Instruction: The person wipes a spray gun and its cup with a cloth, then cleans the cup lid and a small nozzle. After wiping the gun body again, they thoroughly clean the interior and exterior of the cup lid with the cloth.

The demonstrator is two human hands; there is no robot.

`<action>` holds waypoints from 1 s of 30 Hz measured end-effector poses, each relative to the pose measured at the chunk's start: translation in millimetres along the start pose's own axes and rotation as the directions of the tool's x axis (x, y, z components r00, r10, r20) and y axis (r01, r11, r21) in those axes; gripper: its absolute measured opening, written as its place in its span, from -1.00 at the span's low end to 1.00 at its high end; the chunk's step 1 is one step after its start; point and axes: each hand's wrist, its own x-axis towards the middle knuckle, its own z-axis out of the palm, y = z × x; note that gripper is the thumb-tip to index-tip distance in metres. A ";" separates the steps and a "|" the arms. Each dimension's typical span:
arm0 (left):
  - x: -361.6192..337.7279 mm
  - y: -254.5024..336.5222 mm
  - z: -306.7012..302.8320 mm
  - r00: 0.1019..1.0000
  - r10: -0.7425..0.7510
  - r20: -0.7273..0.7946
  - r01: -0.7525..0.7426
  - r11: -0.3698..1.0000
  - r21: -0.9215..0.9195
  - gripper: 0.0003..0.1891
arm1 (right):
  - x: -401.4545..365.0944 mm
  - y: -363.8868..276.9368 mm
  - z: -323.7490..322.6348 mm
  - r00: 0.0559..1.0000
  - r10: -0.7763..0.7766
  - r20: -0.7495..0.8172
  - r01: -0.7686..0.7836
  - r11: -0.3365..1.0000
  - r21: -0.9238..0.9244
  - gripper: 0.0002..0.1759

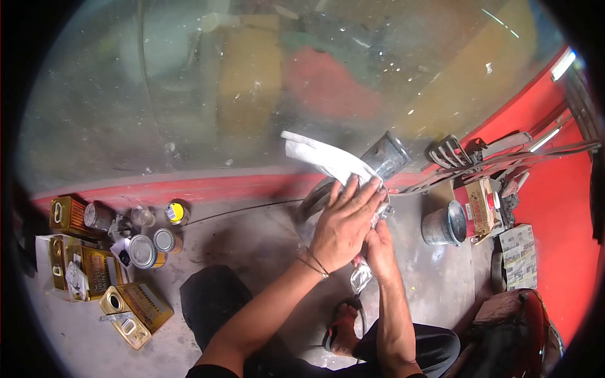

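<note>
My left hand [343, 230] presses its fingers over a white cloth [324, 156], whose loose end sticks out to the upper left. Under those fingers is a spray gun with a dark grey cup [387, 154] tilted up to the right. Wrapped round the gun's body from below is my right hand [381, 252], thumb up close to the left fingers. A shiny silver part [360, 277] shows below the hands, with a dark hose running down from it. Both hands hide most of the gun's body.
Several gold tins [148, 305] and paint cans [144, 251] stand on the floor at left. To the right are a grey bucket [444, 223], a cardboard box [479, 208] and a red wall [567, 227]. A dusty glass pane [189, 94] rises ahead.
</note>
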 end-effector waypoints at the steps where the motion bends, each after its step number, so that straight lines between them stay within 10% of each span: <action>1: -7.1 -0.9 5.6 1.000 -0.008 0.002 0.008 0.999 -0.042 -0.53 | -0.6 2.3 -2.9 1.000 -0.004 -0.006 0.003 1.000 -0.012 -0.80; 16: -11.5 -35.8 -9.2 0.991 -0.040 -0.126 0.072 0.963 0.260 -0.53 | -1.6 9.2 7.2 0.989 0.113 0.094 -0.110 0.993 -0.032 -0.77; 23: 7.3 -60.2 5.3 0.919 -0.357 -0.167 0.355 0.934 -0.042 -0.76 | -15.4 31.0 16.7 0.981 0.145 0.126 -0.139 0.989 -0.055 -0.80; 24: 11.3 -63.1 5.8 0.790 -0.595 -0.146 0.586 0.803 -0.104 -0.66 | -16.3 36.5 18.0 0.980 0.142 0.142 -0.134 0.989 -0.066 -0.80; 27: -17.6 -136.5 25.6 0.648 -0.735 -0.201 0.610 0.658 -0.441 -0.69 | -21.7 33.6 28.9 0.972 0.171 0.163 -0.178 0.984 0.026 -0.80; 29: -4.5 -109.0 -15.8 0.520 -0.842 0.145 0.350 0.055 -0.935 -0.70 | -27.0 21.8 35.6 0.971 0.204 0.128 -0.214 0.974 0.070 -0.80; 30: -0.3 -105.2 -22.8 0.451 -0.880 0.149 0.311 -0.002 -0.950 -0.58 | -27.1 18.7 37.2 0.973 0.193 0.126 -0.205 0.974 0.096 -0.79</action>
